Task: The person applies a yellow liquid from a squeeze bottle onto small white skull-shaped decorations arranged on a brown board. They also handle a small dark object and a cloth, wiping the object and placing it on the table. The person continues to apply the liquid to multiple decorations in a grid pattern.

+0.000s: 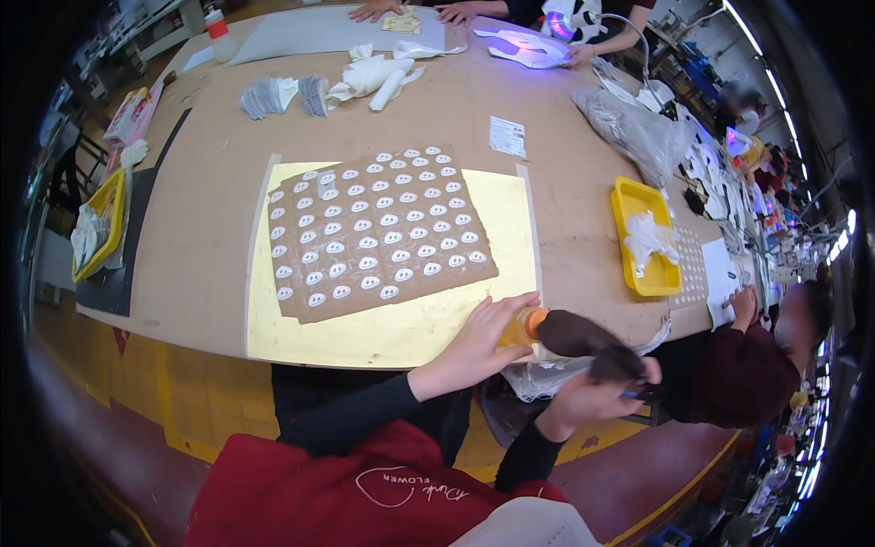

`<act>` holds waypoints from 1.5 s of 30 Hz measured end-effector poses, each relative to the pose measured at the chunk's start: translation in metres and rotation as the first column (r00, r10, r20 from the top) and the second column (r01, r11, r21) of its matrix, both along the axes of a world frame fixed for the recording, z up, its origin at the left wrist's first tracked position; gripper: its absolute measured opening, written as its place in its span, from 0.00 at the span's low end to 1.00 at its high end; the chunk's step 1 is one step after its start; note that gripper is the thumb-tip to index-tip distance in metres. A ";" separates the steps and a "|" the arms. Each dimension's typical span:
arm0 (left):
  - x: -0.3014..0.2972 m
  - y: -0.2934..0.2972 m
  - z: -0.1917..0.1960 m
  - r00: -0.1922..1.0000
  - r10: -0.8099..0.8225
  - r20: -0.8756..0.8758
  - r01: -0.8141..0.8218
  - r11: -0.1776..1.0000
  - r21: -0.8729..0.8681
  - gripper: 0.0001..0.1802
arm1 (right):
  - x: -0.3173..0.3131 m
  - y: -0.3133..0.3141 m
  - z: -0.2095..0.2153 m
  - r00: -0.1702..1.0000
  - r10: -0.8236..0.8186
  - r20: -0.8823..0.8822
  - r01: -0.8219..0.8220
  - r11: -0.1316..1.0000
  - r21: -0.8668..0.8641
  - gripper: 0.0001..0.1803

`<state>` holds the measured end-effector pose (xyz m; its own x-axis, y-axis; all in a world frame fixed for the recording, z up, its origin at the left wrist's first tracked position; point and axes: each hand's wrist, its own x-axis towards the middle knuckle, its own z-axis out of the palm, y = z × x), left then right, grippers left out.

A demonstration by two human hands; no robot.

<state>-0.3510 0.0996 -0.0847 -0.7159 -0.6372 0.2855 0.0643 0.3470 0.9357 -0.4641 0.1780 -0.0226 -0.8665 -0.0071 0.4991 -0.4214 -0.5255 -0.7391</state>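
A: Where is the bottle [513, 334] found?

B: It is held in the left hand [481, 333], over the near edge of the yellow board [383, 344]. It is enclosed between the thumb on the near side and the extended fingers on the far side. The orange cap [536, 321] is turned to the right, away from the palm.

A: And the right hand [592, 397]?

B: Its fingers are closed around the near end of a dark brown object [583, 337], which is blurred. How each finger is placed cannot be told.

A: How is that object's long axis set?

B: It is slanted from the orange cap, rightward and toward the body. Its far end is overlapped with the cap in this view; whether contact is made cannot be told.

A: Which hand is placed nearer the brown sheet [378, 231]?

B: The left. The sheet, covered in rows of white ovals [389, 292], is laid askew on the board, to the left of those fingers and beyond them.
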 end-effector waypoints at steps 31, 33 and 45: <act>0.038 0.099 -0.037 0.916 -0.396 0.059 0.133 0.440 0.888 0.26 | -0.033 0.121 -0.059 0.348 0.937 -0.028 -0.698 0.279 0.659 0.34; 0.047 0.096 -0.037 0.943 -0.322 0.079 0.138 0.596 0.791 0.22 | -0.034 0.126 -0.062 0.436 0.899 0.030 -0.754 0.347 0.558 0.43; 0.173 -0.041 0.002 0.731 0.680 0.048 -0.669 0.703 0.240 0.18 | -0.020 0.130 -0.064 0.621 0.780 0.084 -0.699 0.502 0.509 0.43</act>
<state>-0.1781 0.0585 -0.0829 -0.0600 -0.9941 0.0898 -0.0638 0.0936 0.9936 -0.4846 0.3081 -0.0863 -0.3559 -0.8661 0.3510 -0.1561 -0.3152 -0.9361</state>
